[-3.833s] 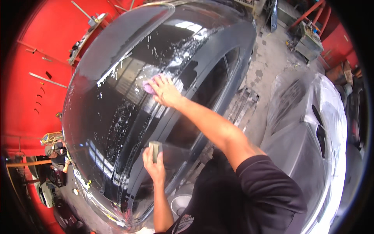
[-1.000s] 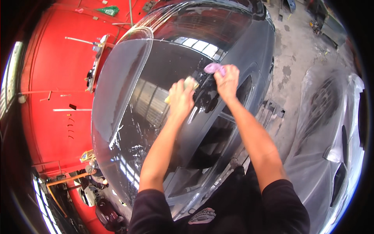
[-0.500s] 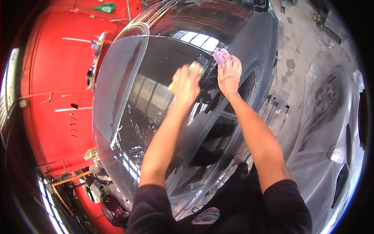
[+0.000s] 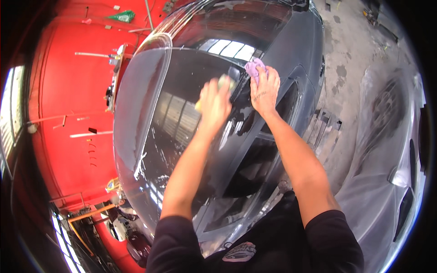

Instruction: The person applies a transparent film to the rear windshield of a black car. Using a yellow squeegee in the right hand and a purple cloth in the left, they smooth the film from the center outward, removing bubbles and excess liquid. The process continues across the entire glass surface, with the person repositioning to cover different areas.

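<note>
- Over the dark car roof (image 4: 195, 68), our two hands are side by side near the edge above the side windows (image 4: 255, 166), the left one blurred.
- Grit caught under the pale block (image 4: 226, 82) could scratch the dark surface if we rub with it; the blur hides the block's underside.
- Wet-looking patches (image 4: 244, 122) beside the left hand could make the block skid, and a loose hold would worsen that.
- Uneven pressure close to the roof's edge could mark the finish there, we judge, since the panel curves away.
- Leaning this far over, our dark shirt (image 4: 284, 248) could brush the car's side.
- On our left hand (image 4: 215, 103), the fingers are bent over the block, which shows past their tips; how tightly they press, we cannot tell.
- On our right hand (image 4: 265, 91), the fingers are partly curled, slightly spread, holding a bunched purple cloth (image 4: 254, 68) at their tips.
- Just beyond the block, to its right, the cloth lies by the roof's edge.
</note>
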The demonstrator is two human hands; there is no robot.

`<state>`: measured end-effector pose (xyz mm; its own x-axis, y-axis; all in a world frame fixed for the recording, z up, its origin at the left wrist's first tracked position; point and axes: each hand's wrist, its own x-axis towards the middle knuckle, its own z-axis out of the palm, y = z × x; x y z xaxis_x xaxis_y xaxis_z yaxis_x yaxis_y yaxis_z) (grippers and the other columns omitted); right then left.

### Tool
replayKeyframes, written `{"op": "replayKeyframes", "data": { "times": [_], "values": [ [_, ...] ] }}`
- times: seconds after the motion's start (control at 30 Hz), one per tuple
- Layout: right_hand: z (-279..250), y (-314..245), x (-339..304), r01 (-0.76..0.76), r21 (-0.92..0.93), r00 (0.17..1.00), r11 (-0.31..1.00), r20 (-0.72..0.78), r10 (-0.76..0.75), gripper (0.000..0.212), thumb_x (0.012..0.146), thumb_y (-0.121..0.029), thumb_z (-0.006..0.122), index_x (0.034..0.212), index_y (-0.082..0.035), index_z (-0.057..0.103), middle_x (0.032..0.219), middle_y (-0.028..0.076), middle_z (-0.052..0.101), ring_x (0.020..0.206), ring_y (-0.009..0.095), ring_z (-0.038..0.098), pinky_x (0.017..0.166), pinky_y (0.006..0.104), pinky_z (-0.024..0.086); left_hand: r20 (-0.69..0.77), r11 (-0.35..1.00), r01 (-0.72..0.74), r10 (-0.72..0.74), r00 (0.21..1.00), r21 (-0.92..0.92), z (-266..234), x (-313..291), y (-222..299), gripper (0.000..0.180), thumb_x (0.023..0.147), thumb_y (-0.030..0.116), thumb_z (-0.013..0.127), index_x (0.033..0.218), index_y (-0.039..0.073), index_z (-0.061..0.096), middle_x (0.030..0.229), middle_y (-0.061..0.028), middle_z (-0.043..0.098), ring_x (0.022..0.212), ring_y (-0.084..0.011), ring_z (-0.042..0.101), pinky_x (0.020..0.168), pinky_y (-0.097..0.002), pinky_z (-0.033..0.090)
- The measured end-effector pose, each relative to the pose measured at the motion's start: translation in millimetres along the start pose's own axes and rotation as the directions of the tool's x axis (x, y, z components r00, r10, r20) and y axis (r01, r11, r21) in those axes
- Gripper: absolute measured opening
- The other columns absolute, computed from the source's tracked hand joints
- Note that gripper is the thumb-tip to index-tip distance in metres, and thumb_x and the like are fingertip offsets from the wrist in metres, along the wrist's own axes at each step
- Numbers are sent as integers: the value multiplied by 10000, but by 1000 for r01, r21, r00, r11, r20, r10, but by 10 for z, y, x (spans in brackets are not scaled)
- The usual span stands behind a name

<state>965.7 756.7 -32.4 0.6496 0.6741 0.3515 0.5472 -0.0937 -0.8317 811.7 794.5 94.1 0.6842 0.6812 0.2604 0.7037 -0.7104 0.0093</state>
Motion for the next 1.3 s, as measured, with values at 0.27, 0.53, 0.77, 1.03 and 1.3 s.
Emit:
{"op": "replayKeyframes", "data": {
  "times": [0.27,0.53,0.77,1.03,1.3],
  "values": [
    [52,-132,-74,15,23,999,1000,30,-16,514,987,-216,720,1474,-104,600,1509,246,503,1453,522,419,1240,676,304,-47,994,4,1,999,106,246,259,-148,492,916,80,757,1407,90,719,1180,-190,656,1059,-406,619,882,-534,480],
    [57,-1,261,-44,-40,996,998,71,47,404,989,-276,716,1343,-90,663,1509,239,514,1468,517,416,1240,697,298,45,999,32,-33,998,27,-66,-538,20,589,887,32,779,1468,83,697,1320,-258,629,1139,-442,610,1005,-541,482],
    [169,-176,235,6,-28,998,1000,63,-4,422,979,-254,736,1363,-97,659,1491,221,533,1464,505,430,1243,701,297,48,981,105,-114,992,163,415,694,-161,427,975,111,719,1402,88,727,1232,-214,659,1088,-419,623,906,-536,487],
    [146,-10,314,25,-28,999,999,34,-24,460,956,-210,754,1388,-96,645,1480,222,526,1451,500,431,1242,691,294,49,998,11,-14,999,68,-3,-241,-49,577,874,45,767,1446,76,706,1250,-224,631,1092,-431,604,939,-543,482],
    [98,-31,302,1,-32,997,999,73,1,453,957,-208,747,1383,-93,644,1475,223,520,1455,496,426,1244,690,297,66,999,42,-43,997,16,182,357,-30,506,906,56,762,1410,64,719,1217,-210,645,1064,-423,613,934,-558,479]
  ]
}}
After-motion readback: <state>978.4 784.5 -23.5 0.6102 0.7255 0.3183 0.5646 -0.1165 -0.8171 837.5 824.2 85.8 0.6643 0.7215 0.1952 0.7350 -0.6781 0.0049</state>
